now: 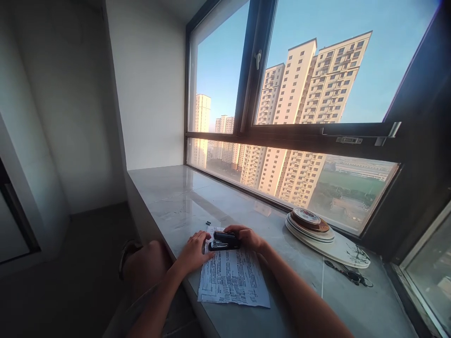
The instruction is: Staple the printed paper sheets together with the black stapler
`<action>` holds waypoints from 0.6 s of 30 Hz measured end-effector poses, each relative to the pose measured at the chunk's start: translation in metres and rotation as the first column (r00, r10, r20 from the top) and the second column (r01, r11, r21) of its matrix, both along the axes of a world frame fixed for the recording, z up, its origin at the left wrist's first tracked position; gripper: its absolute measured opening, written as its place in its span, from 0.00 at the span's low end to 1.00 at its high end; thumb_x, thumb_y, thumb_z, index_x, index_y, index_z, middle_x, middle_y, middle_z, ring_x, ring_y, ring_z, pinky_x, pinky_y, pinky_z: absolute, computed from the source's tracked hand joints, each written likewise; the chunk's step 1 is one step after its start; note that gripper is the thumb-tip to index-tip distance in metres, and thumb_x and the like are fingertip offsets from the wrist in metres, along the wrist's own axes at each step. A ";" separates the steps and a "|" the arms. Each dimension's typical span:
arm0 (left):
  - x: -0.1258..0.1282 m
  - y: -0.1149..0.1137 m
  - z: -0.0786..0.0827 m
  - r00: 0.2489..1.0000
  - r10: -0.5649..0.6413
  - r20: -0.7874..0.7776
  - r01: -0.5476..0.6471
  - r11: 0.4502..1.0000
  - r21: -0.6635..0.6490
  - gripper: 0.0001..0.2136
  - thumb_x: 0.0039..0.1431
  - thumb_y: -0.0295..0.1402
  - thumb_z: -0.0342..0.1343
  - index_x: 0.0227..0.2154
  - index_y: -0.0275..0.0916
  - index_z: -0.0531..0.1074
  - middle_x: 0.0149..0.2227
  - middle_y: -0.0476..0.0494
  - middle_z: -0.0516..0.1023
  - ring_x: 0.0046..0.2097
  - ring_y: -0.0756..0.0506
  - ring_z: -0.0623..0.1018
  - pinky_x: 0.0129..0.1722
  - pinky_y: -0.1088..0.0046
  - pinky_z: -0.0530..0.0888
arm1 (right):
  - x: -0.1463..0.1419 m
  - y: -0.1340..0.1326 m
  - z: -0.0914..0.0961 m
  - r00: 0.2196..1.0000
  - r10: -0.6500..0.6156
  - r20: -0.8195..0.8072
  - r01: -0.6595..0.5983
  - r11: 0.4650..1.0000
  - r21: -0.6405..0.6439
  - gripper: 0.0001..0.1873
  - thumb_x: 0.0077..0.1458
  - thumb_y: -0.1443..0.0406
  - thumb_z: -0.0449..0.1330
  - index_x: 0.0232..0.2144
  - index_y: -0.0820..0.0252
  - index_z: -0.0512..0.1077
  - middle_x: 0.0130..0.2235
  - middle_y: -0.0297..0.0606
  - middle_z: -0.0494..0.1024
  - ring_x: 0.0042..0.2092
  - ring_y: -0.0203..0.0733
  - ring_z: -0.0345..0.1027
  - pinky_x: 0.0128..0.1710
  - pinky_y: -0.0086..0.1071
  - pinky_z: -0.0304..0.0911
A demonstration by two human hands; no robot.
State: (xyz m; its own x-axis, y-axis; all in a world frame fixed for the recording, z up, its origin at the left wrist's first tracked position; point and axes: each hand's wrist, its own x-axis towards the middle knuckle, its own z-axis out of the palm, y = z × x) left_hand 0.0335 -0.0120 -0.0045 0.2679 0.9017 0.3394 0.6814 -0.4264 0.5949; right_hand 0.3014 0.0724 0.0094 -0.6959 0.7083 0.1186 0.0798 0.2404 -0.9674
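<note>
Head view, your right hand (pixel 246 238) gripping a black stapler (pixel 227 239), your left hand (pixel 197 249) loosely spread at its end, printed sheet (pixel 230 279) beneath.

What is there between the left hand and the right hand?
The head view shows a black stapler, held by the right hand, over the printed sheet.

Sill (pixel 169 192): pale grey, glossy, faintly veined, pale seam toward the right; window light reflects off the far end; printed sheet (pixel 229 281) flat by the front edge, slightly skewed; small dark bits (pixel 208 223) just beyond its far end; plates (pixel 292 227) stacked at right, near the window; black cord (pixel 347 273) just beside the stack, details too small to read.
</note>
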 end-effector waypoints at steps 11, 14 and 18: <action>-0.002 -0.001 0.001 0.998 0.014 0.057 -0.009 0.997 -0.072 0.21 0.54 0.40 0.65 0.50 0.43 0.71 0.54 0.39 0.76 0.57 0.36 0.75 0.56 0.59 0.70 | 0.000 -0.011 0.015 0.999 0.037 0.031 -0.039 0.997 0.072 0.21 0.47 0.63 0.51 0.45 0.59 0.68 0.48 0.41 0.76 0.49 0.48 0.68 0.50 0.38 0.64; -0.002 -0.001 0.001 0.998 0.011 0.056 -0.008 0.998 -0.056 0.20 0.54 0.38 0.65 0.49 0.43 0.72 0.53 0.39 0.76 0.56 0.37 0.75 0.57 0.59 0.69 | -0.003 -0.009 0.012 0.987 0.030 0.157 -0.066 0.971 0.230 0.23 0.52 0.57 0.60 0.50 0.59 0.72 0.49 0.41 0.77 0.49 0.50 0.69 0.49 0.38 0.65; -0.002 0.004 -0.005 0.998 0.008 0.065 -0.005 0.999 -0.049 0.21 0.52 0.38 0.67 0.49 0.42 0.72 0.52 0.39 0.76 0.56 0.36 0.75 0.58 0.57 0.70 | -0.009 -0.011 0.007 0.975 -0.013 0.222 -0.088 0.893 0.441 0.24 0.53 0.53 0.67 0.48 0.59 0.77 0.40 0.37 0.80 0.39 0.46 0.72 0.41 0.36 0.68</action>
State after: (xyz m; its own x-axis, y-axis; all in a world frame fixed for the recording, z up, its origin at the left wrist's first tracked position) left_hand 0.0316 -0.0083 -0.0094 0.2410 0.9193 0.3110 0.6434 -0.3913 0.6580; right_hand 0.2926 0.0617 0.0164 -0.7653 0.5886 0.2605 0.2542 0.6482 -0.7178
